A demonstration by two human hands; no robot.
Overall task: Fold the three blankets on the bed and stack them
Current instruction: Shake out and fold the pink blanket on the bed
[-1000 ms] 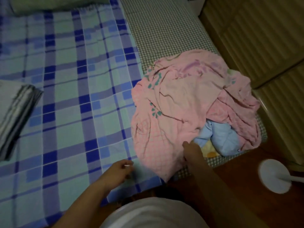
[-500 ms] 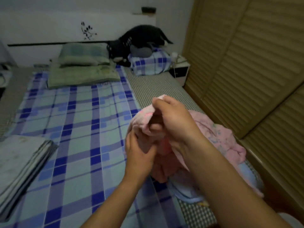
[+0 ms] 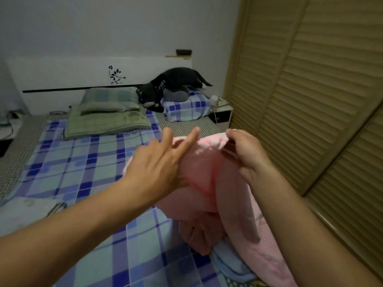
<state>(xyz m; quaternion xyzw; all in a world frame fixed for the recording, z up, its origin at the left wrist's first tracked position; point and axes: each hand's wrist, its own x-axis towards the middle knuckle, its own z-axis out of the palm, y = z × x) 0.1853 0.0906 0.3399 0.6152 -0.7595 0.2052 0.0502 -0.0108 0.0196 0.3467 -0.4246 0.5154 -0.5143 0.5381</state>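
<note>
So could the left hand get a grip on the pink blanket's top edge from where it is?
Probably yes. The left hand is open with fingers straight, lying against the pink blanket just below its raised edge, which the right hand pinches. Nothing lies between.

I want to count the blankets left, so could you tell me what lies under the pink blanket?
A light blue blanket shows at the lower edge of the pink blanket, on the bed. Most of it is covered, so its full extent cannot be seen.

Right hand pinches the lifted pink blanket; left hand touches it, fingers straight.
</note>
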